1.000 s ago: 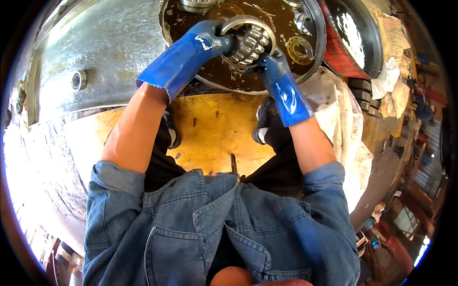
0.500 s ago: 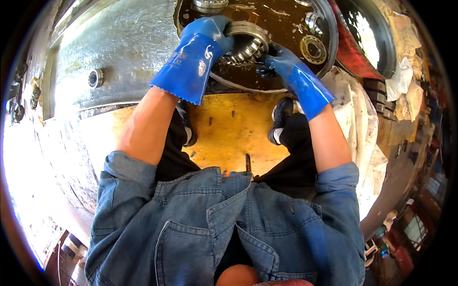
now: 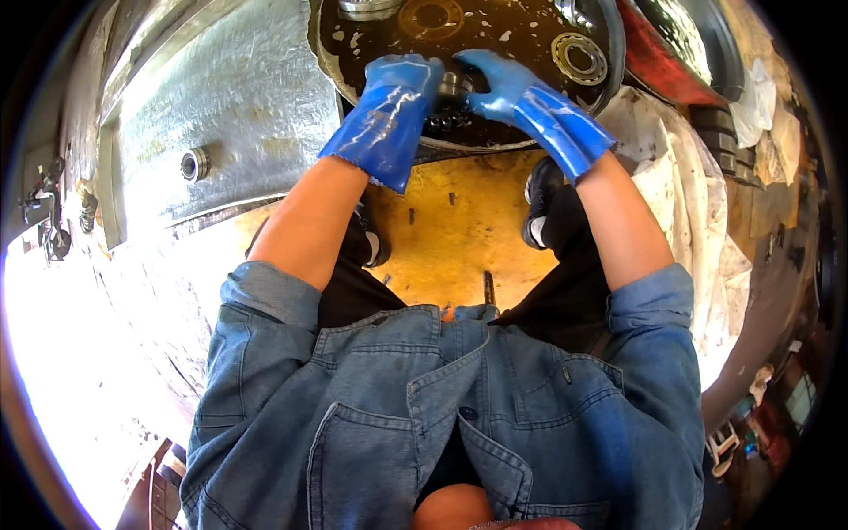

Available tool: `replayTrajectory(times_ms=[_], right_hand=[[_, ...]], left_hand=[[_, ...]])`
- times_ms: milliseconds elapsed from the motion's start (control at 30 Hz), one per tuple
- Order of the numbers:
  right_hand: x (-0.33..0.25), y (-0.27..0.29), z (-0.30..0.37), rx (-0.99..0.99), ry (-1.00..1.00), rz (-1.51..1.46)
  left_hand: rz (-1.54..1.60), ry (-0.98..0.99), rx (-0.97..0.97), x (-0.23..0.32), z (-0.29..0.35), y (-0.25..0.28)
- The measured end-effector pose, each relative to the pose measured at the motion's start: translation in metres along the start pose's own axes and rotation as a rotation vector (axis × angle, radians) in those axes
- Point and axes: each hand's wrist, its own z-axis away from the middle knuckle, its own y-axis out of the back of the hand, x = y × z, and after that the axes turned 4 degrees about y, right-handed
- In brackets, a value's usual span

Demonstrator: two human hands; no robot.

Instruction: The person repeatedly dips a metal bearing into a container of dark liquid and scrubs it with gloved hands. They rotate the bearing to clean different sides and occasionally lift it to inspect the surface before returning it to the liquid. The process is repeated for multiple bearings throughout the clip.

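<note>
My left hand (image 3: 399,81), in a long blue rubber glove, curls around the left side of a roller bearing (image 3: 454,85). My right hand (image 3: 511,87), gloved the same way, grips its other side, with forefinger and thumb apart around it. Most of the bearing is hidden between the gloves; a shiny bit of ring and dark rollers below show. Both hands are low over a round basin (image 3: 320,55) of brown oily liquid. Inside it, a bearing (image 3: 579,59) lies at the right, a steel ring (image 3: 369,9) at the far left, and a ring (image 3: 430,18) sits under the liquid.
A small bearing (image 3: 194,165) stands on the metal sheet (image 3: 247,97) at the left. Right of the basin are a red-sided container (image 3: 667,57), a stained cloth (image 3: 658,168) and a tyre (image 3: 726,146). Yellow board (image 3: 450,221) lies between my feet.
The bearing has gone from tilted, with its rollers in plain sight, to lower and mostly covered by my gloves. My right hand has moved up and inward. The whole view has shifted slightly.
</note>
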Motion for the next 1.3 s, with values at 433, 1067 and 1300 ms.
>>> replayTrajectory(times_ms=[433, 1067, 1300], right_hand=[[-0.014, -0.036, -0.008, -0.07, -0.265, 0.127], [-0.037, -0.034, -0.028, -0.299, -0.242, 0.282], [-0.012, -0.047, -0.046, -0.386, -0.261, 0.275]], left_hand=[[0.009, 0.007, -0.113, 0.01, -0.01, -0.031], [0.267, 0.087, -0.043, -0.035, 0.017, 0.0], [0.399, 0.156, 0.084, -0.047, 0.027, 0.027]])
